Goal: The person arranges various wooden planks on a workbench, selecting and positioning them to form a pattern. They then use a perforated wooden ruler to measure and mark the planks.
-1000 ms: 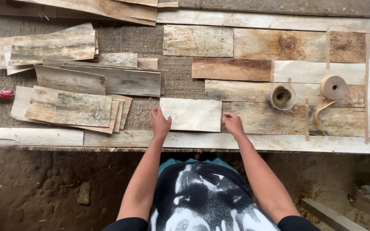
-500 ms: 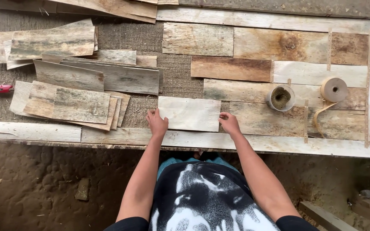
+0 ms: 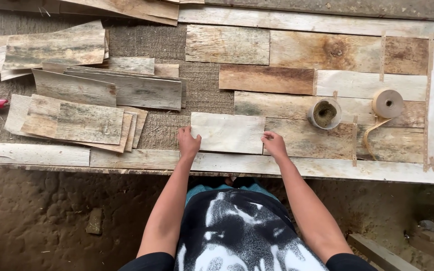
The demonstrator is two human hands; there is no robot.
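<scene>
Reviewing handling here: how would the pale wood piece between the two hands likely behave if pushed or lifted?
The pale wood piece looks thin and flat, so probably light and fairly stiff. Lying flat, it should slide, not roll. With the left hand and right hand at its ends, it seems easily steered.

We are extending both bare arms forward, roughly parallel, elbows slightly bent. Our left hand (image 3: 188, 142) is lying palm down, fingers loosely spread. Our right hand (image 3: 275, 144) is lying palm down too, fingers gently curled.
</scene>
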